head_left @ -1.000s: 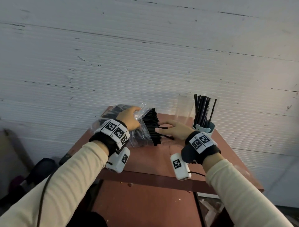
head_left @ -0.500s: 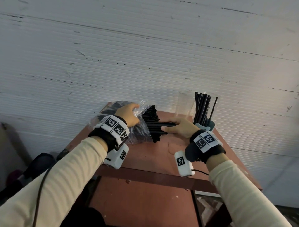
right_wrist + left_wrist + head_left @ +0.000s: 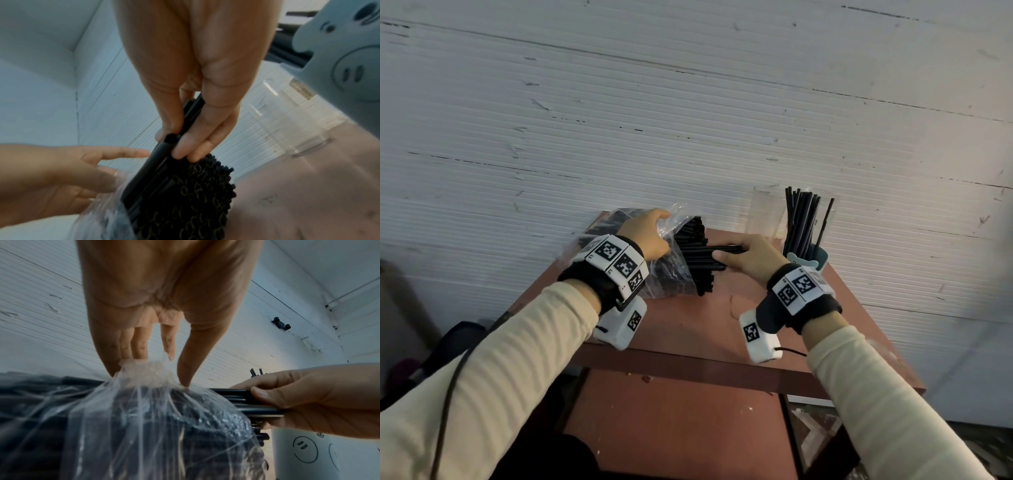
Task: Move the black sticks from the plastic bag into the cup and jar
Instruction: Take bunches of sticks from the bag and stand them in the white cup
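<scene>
A clear plastic bag [image 3: 664, 274] full of black sticks [image 3: 695, 260] lies on the left of the brown table [image 3: 688, 325], its open end facing right. My left hand [image 3: 650, 233] pinches the bunched plastic [image 3: 144, 426] on top of the bag. My right hand [image 3: 750, 255] grips a few sticks [image 3: 152, 165] that stick out of the bundle's open end [image 3: 195, 203]. A blue-grey cup [image 3: 804, 262] with a smiley face stands at the back right and holds several upright sticks [image 3: 803, 222]. A clear jar [image 3: 765, 216] stands just left of the cup.
The table stands against a white ribbed wall [image 3: 688, 120]. Its front edge runs just below my wrists, with a lower brown shelf [image 3: 671, 428] underneath. Dark objects lie on the floor at the left [image 3: 458, 339].
My right hand went from resting at the bundle's end to gripping a few sticks and drawing them rightward. My left hand has kept its hold on the bag.
</scene>
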Demonstrator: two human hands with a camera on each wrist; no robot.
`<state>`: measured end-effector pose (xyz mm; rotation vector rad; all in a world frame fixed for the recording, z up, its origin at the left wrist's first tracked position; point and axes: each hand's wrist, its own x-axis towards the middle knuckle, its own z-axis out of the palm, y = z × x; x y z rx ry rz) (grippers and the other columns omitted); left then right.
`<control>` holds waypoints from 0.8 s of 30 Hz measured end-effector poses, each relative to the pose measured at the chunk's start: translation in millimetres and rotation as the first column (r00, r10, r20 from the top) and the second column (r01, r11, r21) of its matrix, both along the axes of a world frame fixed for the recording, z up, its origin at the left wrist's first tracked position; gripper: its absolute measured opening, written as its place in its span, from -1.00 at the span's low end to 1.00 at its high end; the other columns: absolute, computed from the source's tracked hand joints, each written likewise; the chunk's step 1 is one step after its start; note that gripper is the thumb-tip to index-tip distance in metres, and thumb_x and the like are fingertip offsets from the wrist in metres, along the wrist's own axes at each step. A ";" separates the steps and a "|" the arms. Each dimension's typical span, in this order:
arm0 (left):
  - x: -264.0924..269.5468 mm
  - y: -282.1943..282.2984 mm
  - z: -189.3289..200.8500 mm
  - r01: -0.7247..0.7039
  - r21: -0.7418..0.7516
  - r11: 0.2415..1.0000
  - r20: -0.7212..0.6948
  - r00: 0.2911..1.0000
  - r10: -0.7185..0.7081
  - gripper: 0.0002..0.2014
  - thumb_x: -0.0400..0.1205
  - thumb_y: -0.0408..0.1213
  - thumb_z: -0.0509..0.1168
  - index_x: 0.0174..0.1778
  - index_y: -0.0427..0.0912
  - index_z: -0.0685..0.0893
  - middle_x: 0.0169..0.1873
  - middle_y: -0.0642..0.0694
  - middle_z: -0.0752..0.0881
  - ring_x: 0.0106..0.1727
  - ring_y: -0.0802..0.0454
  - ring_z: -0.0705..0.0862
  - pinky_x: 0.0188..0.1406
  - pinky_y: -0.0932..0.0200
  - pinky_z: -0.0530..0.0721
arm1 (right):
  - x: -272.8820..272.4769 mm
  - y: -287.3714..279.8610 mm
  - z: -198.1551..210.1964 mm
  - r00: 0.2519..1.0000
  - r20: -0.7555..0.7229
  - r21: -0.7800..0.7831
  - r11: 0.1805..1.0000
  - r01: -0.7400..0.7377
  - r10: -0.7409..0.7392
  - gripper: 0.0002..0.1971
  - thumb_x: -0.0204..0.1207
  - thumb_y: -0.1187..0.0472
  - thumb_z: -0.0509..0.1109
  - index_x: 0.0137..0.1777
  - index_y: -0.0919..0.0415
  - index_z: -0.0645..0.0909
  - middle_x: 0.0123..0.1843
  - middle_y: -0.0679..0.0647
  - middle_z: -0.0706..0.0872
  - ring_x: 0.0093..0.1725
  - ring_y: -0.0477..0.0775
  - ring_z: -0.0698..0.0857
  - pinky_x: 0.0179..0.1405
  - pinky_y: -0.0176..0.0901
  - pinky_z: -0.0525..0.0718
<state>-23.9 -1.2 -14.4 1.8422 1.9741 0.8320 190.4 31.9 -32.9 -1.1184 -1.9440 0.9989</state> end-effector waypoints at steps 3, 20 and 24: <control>2.2 1.4 -1.1 0.007 0.006 1.000 -0.005 1.000 -0.007 -0.28 0.52 -0.39 0.46 0.58 0.03 0.34 0.53 -0.12 0.45 0.07 0.07 0.58 -0.02 0.28 0.49 | 13.3 -4.7 1.1 0.996 -0.088 -0.025 1.000 -0.006 0.003 -0.84 0.56 0.39 0.42 0.07 0.18 0.72 -0.14 0.07 0.79 -0.22 -0.12 0.75 -0.18 -0.37 0.73; 7.4 6.2 -5.2 0.011 0.006 1.000 -0.059 0.998 -0.011 -0.36 0.52 -0.48 0.38 0.49 0.02 0.41 0.32 -0.15 0.60 -0.44 0.17 0.54 -0.59 0.35 0.42 | -3.2 -8.9 -13.6 0.957 -0.286 -0.330 0.942 -0.059 -0.040 -0.72 0.56 0.43 0.38 0.26 0.42 0.63 0.29 0.44 0.65 0.14 0.23 0.72 -0.04 -0.12 0.80; 9.4 2.4 -6.5 -0.005 0.056 0.998 -0.056 0.998 0.009 -0.37 0.48 -0.48 0.41 0.42 0.03 0.39 -0.07 -0.11 0.65 -0.44 0.06 0.59 -0.55 0.29 0.50 | 1.0 -7.7 -11.9 0.967 -0.247 -0.246 0.969 -0.003 -0.059 -0.79 0.57 0.42 0.39 0.18 0.36 0.68 0.12 0.34 0.73 0.12 0.21 0.72 0.08 -0.04 0.78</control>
